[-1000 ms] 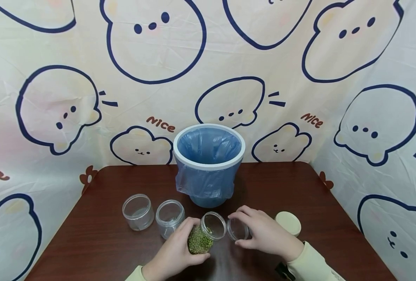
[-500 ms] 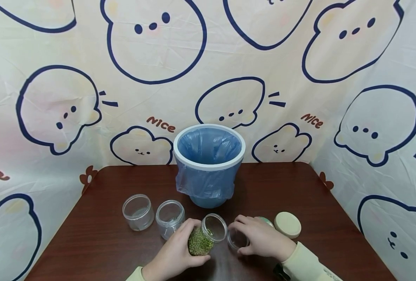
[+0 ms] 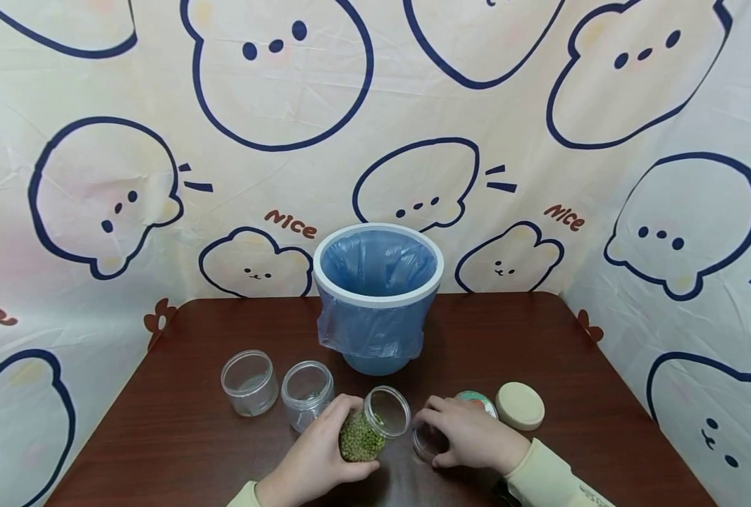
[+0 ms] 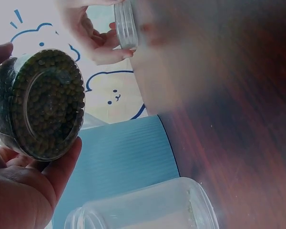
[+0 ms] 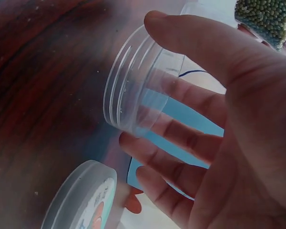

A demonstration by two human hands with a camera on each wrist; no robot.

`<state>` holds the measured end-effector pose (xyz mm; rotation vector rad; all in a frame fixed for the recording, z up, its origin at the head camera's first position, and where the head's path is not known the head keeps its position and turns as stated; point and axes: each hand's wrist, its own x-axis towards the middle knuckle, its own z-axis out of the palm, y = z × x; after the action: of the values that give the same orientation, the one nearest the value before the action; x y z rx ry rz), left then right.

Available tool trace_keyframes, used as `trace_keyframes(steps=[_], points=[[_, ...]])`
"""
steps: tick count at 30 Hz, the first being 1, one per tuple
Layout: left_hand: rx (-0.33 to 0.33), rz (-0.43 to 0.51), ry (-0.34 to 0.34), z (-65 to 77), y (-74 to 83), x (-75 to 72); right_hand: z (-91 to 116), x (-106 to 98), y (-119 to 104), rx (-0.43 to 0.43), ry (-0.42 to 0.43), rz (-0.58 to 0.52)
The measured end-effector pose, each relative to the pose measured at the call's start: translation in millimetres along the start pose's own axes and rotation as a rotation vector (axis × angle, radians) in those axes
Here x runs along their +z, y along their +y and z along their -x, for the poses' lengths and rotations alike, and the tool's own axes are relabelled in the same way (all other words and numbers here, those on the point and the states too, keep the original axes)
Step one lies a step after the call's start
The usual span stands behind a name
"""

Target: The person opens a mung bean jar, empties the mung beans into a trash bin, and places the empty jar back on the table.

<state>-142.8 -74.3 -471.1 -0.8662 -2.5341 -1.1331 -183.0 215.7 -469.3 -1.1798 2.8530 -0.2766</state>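
My left hand [image 3: 318,454] grips a clear jar of green beans [image 3: 361,438], tilted with its open mouth toward the right. The left wrist view shows the beans packed against the jar's base [image 4: 55,105]. Fingers and thumb of my right hand [image 3: 480,433] hold an empty clear jar [image 5: 133,90] upside down. Its threaded mouth faces the tabletop, close over it. Part of this jar is hidden behind the fingers in the head view. The two held jars are side by side, with a small gap between them.
Two open clear jars, one [image 3: 249,384] farther left and one [image 3: 307,394] beside my left hand, stand on the brown table [image 3: 179,436]. Behind them is a lined blue bin [image 3: 375,331]. A cream lid [image 3: 520,406] and a labelled round lid [image 3: 477,403] lie right of centre.
My right hand has moved slightly down and nearer with the empty jar, uncovering the labelled lid behind it. The left hand and the bean jar have hardly moved.
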Motion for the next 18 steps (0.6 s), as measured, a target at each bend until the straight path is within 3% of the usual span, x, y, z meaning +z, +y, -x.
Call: trace_keyframes(steps=[6,18], points=[[-0.010,0.008,-0.016,-0.3,-0.9,0.1,-0.1,1.1,0.0,0.023,-0.048,-0.041],[-0.009,0.005,-0.031,-0.1,-1.9,1.0,2.6,1.4,-0.9,0.027,-0.056,-0.063]])
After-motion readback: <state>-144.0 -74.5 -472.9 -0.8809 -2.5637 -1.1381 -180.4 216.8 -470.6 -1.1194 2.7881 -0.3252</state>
